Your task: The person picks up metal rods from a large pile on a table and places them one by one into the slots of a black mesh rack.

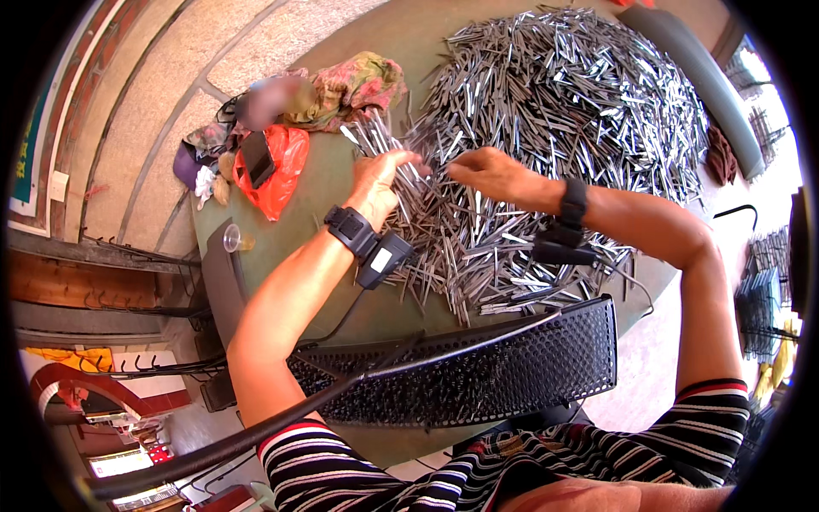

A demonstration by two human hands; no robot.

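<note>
The left hand (381,181) is gripping a small bunch of metal rods (365,136), fingers curled round it, at the near left edge of the big rod pile (563,111). The right hand (490,173) is lying on the pile just beside it, fingers pinching at loose rods; whether it is actually holding one I cannot tell. The pile is covering most of the round green table (328,183), spilling close to the near rim. Bare table is showing only on the left, between the pile and an orange bag (286,175) with a dark phone (256,158) on it. A clear cup (232,237) is sitting at the left rim. A crumpled cloth (354,85) is lying beyond the bag, near the bunch. A black perforated tray (478,367) is standing across the near edge, under both forearms, hemming in the room toward the body. Both wrists are wearing black bands with cabled boxes.
</note>
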